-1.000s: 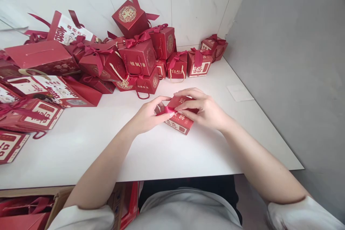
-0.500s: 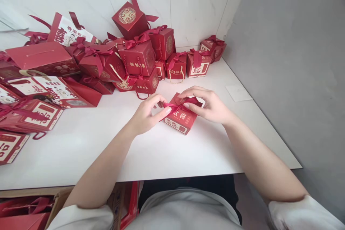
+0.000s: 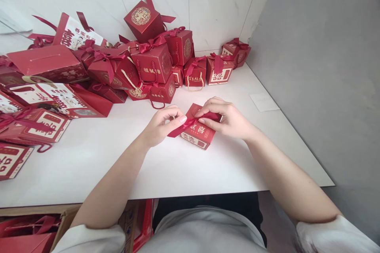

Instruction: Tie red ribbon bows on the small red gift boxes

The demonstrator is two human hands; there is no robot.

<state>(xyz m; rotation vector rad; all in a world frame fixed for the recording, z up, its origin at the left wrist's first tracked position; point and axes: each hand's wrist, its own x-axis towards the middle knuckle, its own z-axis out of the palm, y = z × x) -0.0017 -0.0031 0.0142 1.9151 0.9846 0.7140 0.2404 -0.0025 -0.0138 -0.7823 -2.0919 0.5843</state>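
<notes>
A red gift box point(image 3: 198, 131) with pale printed characters sits on the white table in front of me. Across its top runs a dark red satin ribbon point(image 3: 190, 123). My left hand point(image 3: 164, 124) is at the box's left, thumb and fingers pinching the ribbon, with a strip of it hanging below the thumb. On the other side, my right hand point(image 3: 226, 118) pinches the ribbon near the middle of the box top, thumb and forefinger together. Its fingers hide part of the lid and the ribbon's right end.
Stacked red gift boxes point(image 3: 152, 63) with bows and cords fill the table's back and left. A white paper square point(image 3: 264, 102) lies at the right, beside the grey wall point(image 3: 311, 67). Below the table's front edge, a cardboard carton point(image 3: 67, 216) holds more red boxes.
My left hand has shifted slightly left, drawing the ribbon out so a longer strip shows below the thumb. The right fingers have moved in closer to the ribbon's centre.
</notes>
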